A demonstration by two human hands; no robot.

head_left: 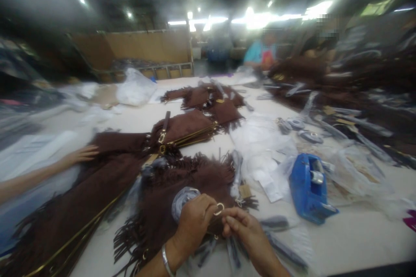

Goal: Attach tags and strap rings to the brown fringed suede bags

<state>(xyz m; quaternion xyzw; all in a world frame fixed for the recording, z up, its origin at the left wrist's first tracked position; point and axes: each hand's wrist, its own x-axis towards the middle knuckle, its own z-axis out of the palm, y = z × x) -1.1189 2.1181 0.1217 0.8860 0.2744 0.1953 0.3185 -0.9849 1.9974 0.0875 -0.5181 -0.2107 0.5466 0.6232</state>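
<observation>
A dark brown fringed bag (162,194) lies in front of me on the table. Over it, my left hand (196,216) is closed, thumb and forefinger at a gold-coloured metal hook (219,209). A coil wrapped in greyish plastic (183,201) sits against the back of this hand; whether the palm grips it is hidden. My right hand (240,225) is pinched just right of the hook, and what lies between its fingertips is too small to make out. A tan tag (245,191) and plastic-wrapped strips (286,249) lie close by.
A blue tape dispenser (307,188) stands at right, beside white plastic bags (266,156) and wrapped coils (310,136). More brown bags (185,125) lie ahead. At left, another person's hand (81,155) rests on a brown bag. People stand across the table.
</observation>
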